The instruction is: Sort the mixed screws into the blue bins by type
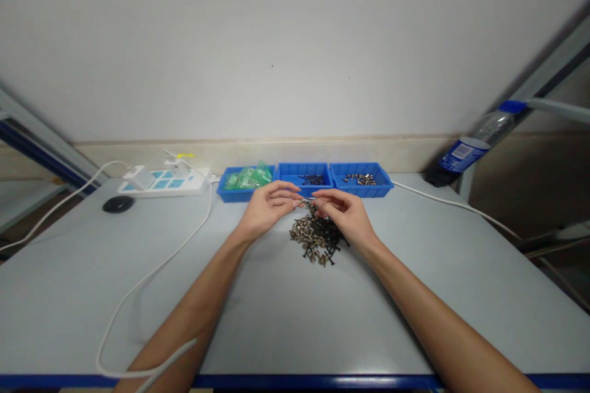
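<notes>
My left hand point(270, 207) and my right hand point(343, 212) meet above a pile of dark and brass screws point(318, 239) on the grey table point(276, 307). Both pinch their fingertips together around a small screw point(308, 201) held between them. Just behind the hands stand three blue bins in a row: the left bin point(246, 183) holds green plastic bags, the middle bin point(305, 179) a few dark screws, the right bin point(361, 180) some brass screws.
A white power strip point(163, 182) with plugs lies at the back left, its white cable point(152, 270) looping toward the front edge. A black round object point(118, 204) sits near it. A plastic bottle point(474, 146) leans at the back right beside another cable point(452, 202).
</notes>
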A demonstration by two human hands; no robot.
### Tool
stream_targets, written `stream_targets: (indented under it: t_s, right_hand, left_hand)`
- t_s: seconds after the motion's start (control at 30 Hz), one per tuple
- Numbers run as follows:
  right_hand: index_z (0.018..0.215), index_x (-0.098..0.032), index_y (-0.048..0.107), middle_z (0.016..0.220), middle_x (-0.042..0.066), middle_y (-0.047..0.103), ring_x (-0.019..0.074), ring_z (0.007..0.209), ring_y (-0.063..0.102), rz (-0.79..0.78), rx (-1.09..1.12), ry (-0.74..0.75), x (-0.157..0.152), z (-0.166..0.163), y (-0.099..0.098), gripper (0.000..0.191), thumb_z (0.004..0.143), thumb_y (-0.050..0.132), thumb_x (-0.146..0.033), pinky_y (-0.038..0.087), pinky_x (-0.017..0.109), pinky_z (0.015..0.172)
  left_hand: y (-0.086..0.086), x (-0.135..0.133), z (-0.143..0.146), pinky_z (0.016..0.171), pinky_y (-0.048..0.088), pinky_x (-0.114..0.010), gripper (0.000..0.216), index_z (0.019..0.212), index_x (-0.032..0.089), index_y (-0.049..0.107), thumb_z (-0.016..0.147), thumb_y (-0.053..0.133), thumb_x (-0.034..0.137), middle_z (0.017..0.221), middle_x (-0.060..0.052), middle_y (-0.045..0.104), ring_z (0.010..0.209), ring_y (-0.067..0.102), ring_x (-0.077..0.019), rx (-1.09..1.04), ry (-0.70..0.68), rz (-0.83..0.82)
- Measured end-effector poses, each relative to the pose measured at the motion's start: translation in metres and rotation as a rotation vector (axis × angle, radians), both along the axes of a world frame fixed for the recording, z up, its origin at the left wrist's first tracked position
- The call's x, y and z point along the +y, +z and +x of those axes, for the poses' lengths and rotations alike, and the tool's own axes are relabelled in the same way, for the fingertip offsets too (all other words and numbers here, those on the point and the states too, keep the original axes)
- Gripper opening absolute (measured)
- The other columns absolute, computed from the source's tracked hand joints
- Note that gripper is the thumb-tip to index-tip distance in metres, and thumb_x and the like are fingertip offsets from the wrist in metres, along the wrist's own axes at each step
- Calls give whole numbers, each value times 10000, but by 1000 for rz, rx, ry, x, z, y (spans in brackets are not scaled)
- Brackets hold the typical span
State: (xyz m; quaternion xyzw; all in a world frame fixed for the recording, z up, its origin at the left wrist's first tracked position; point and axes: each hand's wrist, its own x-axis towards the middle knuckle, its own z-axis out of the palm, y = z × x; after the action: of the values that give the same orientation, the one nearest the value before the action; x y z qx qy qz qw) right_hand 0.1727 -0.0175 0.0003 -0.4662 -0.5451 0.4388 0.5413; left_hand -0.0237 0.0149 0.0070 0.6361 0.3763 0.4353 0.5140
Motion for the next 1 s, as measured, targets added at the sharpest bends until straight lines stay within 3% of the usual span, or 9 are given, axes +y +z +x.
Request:
stream_targets:
  t_s: [0.47, 0.63, 0.73, 0.87, 1.0]
  right_hand:
    - [846, -195, 767, 767, 53, 762, 196, 693, 713, -129, 172, 110, -1, -2, -5, 310, 614, 860, -378, 572, 354, 747]
    - [843, -185, 767, 728, 56, 757, 199, 689, 710, -140, 221, 113, 0, -1, -1, 290, 641, 843, -380, 564, 345, 729]
    - [834, -184, 764, 764, 64, 763, 207, 728, 715, -92, 257, -47, 4, 6, -1, 252, 651, 833, -344, 566, 371, 782]
    - [890, -172, 757, 894, 87, 765, 220, 809, 721, 22, 319, -370, 12, 18, -4, 217, 710, 759, -293, 561, 416, 866]
    - [909, -169, 744, 948, 89, 757, 209, 785, 722, 21, 344, -454, 18, 26, -7, 231, 698, 714, -257, 582, 391, 794]
  left_hand:
    - [-14, -4, 14, 869, 604, -374, 512, 1160, 138, 575, 756, 792, 366, 926, -112, 775, 897, 750, -244, -78, 103, -38]
    - [-15, -8, 20, 880, 596, -374, 358, 1107, 146, 614, 836, 708, 360, 973, -108, 769, 912, 745, -237, 16, 103, 44]
    - [-19, -6, 20, 977, 544, -408, 193, 1052, 172, 678, 917, 556, 235, 1065, -88, 751, 1020, 708, -223, 265, 113, 313]
    - [-30, 3, 15, 1136, 394, -464, 576, 1263, 220, 628, 796, 397, -26, 1360, -58, 620, 1286, 546, -202, 562, -57, 608]
    - [-38, 12, 13, 1115, 412, -461, 727, 1341, 205, 579, 689, 417, -72, 1389, -74, 596, 1297, 520, -226, 745, -159, 691]
